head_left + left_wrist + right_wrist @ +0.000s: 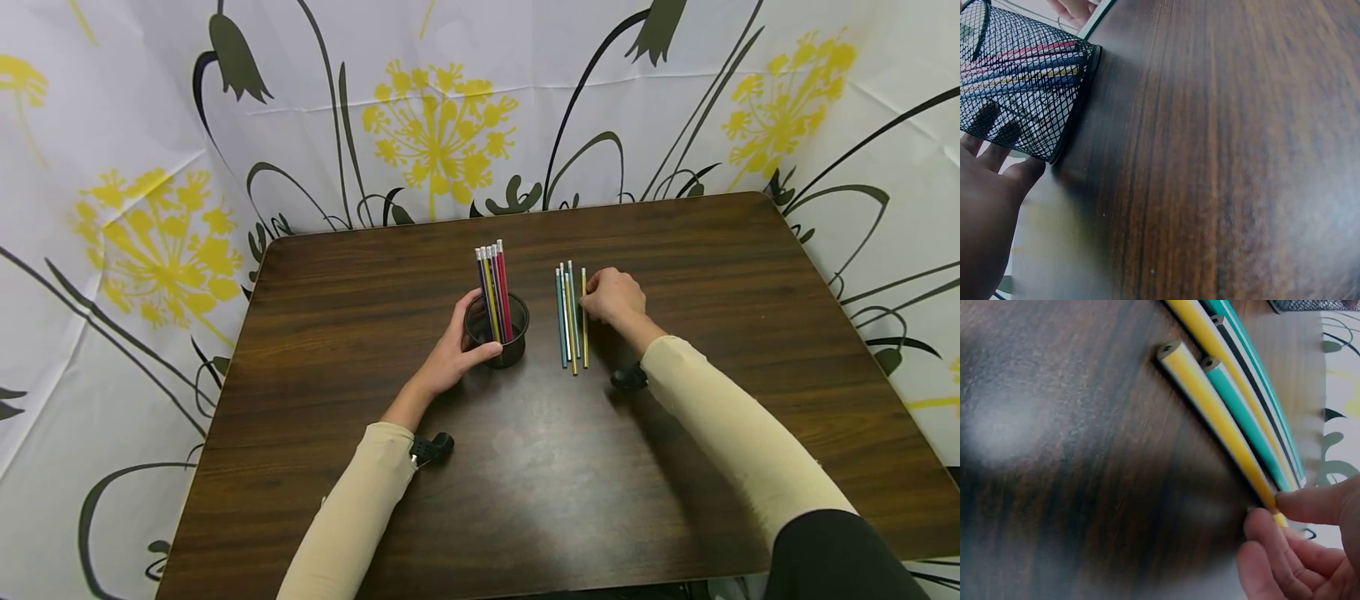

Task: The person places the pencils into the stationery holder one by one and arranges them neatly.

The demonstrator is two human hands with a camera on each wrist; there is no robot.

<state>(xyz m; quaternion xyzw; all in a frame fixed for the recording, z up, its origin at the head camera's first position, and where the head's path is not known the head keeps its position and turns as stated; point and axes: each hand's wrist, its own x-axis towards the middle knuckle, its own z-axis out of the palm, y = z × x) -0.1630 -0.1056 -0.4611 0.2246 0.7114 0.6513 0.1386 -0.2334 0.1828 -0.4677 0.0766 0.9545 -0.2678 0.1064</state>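
A black mesh pencil cup (512,354) stands upright on the table, with several pencils (495,292) in red, yellow and dark blue leaning inside it. My left hand (448,357) grips the cup from its left side, thumb at the front and fingers behind. In the left wrist view the mesh wall (1035,119) shows the pencils through it. To the right of the cup lie several green, white and yellow pencils (567,321), side by side. My right hand (615,296) pinches the rightmost yellow pencil (1210,412) near its far end, between thumb and fingers.
The dark wood table (360,333) runs back to a white curtain (300,125) with yellow and grey plant prints. A black strap device (431,448) is at the left wrist and another (628,378) at the right.
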